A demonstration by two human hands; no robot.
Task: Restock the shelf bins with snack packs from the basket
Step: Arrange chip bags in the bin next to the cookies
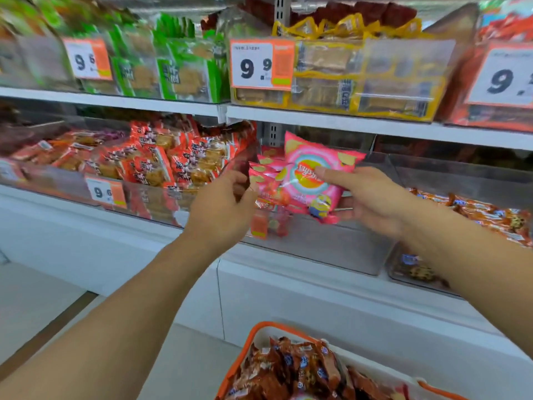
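Note:
My right hand (366, 197) holds a pink chip pack (310, 174) over the clear middle bin (331, 249) on the lower shelf, thumb on its front and fingers beneath. More pink packs (266, 171) stand in that bin behind it. My left hand (222, 203) reaches to the bin's left edge with curled fingers, touching the packs there; whether it grips one I cannot tell. At the bottom, an orange-rimmed basket (253, 336) holds several dark red snack packs (291, 368).
A bin of orange-red snack packs (161, 163) sits to the left, and a bin of brown-orange packs (484, 215) to the right. The upper shelf (346, 122) carries green, yellow and red packs behind price tags (261, 64). Pale floor lies at the lower left.

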